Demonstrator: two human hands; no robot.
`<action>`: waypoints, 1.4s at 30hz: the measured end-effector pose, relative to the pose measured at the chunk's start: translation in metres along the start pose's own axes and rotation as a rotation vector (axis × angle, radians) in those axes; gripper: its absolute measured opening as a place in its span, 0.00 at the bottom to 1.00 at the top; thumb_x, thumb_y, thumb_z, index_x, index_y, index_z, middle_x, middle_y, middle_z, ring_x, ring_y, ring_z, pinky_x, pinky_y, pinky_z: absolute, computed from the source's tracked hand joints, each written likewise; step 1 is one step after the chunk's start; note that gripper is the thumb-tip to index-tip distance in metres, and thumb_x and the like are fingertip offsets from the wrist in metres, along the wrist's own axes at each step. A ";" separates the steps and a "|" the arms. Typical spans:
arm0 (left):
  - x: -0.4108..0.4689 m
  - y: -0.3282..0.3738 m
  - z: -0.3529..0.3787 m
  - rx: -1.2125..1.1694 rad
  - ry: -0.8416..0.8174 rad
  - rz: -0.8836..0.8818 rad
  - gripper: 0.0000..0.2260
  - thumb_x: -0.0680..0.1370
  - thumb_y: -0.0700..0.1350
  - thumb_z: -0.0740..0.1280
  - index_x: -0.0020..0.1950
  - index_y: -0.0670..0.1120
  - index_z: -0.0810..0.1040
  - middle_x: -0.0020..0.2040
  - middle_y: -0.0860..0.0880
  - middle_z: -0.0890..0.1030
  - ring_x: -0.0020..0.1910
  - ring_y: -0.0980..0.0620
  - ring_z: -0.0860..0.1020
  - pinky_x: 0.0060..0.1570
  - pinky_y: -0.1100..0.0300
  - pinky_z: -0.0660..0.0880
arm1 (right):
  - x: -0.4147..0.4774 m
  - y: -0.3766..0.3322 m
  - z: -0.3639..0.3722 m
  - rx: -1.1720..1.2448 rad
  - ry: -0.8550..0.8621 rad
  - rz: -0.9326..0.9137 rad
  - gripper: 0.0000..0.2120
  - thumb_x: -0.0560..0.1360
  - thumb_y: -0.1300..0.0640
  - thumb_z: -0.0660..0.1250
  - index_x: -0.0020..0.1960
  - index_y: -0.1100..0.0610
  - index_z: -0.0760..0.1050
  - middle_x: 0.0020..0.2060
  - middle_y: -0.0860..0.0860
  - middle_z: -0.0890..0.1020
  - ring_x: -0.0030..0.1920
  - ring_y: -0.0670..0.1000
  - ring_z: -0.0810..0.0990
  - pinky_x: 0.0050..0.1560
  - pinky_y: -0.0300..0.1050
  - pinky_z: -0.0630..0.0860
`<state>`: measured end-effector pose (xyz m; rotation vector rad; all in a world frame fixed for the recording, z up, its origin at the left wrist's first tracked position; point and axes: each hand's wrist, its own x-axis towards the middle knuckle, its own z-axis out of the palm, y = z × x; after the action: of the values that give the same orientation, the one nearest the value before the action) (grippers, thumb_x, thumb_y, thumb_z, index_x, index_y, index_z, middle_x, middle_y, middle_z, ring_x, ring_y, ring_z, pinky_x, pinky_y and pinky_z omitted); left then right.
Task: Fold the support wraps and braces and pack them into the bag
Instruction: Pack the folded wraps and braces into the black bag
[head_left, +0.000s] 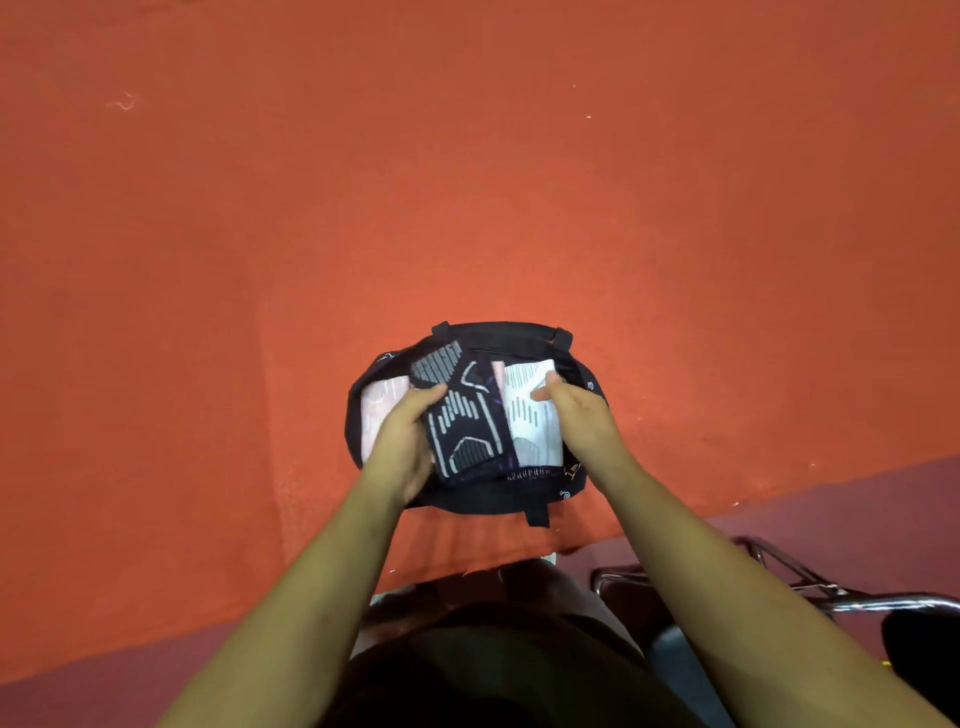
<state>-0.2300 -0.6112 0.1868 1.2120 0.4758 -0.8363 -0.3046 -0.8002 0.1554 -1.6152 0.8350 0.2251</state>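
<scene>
My left hand (402, 441) grips the dark wrap (467, 421) by its left edge, in the middle of the bag (493, 500). My right hand (576, 415) pinches the white wrap (530, 423) to its right. I judge both soft, light and springy: hold across the folds.

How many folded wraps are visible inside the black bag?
3: a pink wrap at the bag's left, a dark patterned wrap in the middle, held by the left hand, a white wrap at the right, touched by the right hand. Others may lie hidden beneath.

L hand (402, 447) grips dark brace (462, 423), R hand (582, 421) holds white wrap (535, 434)
</scene>
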 end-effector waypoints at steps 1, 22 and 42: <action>0.003 -0.004 0.008 0.036 -0.018 -0.001 0.15 0.81 0.44 0.64 0.65 0.39 0.77 0.56 0.40 0.84 0.53 0.42 0.82 0.60 0.44 0.78 | 0.001 -0.002 -0.002 0.040 -0.010 0.059 0.23 0.81 0.38 0.57 0.47 0.52 0.84 0.53 0.48 0.84 0.56 0.48 0.80 0.61 0.48 0.72; 0.024 -0.040 0.031 1.075 0.162 0.566 0.30 0.81 0.48 0.66 0.80 0.46 0.57 0.74 0.48 0.61 0.71 0.54 0.65 0.67 0.62 0.64 | -0.010 0.008 0.003 -0.155 -0.042 -0.008 0.20 0.76 0.44 0.69 0.65 0.49 0.75 0.64 0.46 0.69 0.63 0.43 0.70 0.64 0.40 0.65; 0.010 -0.047 0.051 1.039 -0.010 0.585 0.21 0.84 0.46 0.61 0.76 0.59 0.66 0.71 0.49 0.64 0.60 0.71 0.68 0.62 0.65 0.70 | -0.013 0.020 -0.009 0.395 0.079 0.082 0.12 0.76 0.72 0.63 0.51 0.56 0.72 0.45 0.62 0.83 0.41 0.60 0.82 0.37 0.53 0.81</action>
<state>-0.2659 -0.6676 0.1658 2.1473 -0.4022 -0.5569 -0.3291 -0.8028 0.1497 -1.2281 0.9422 0.0482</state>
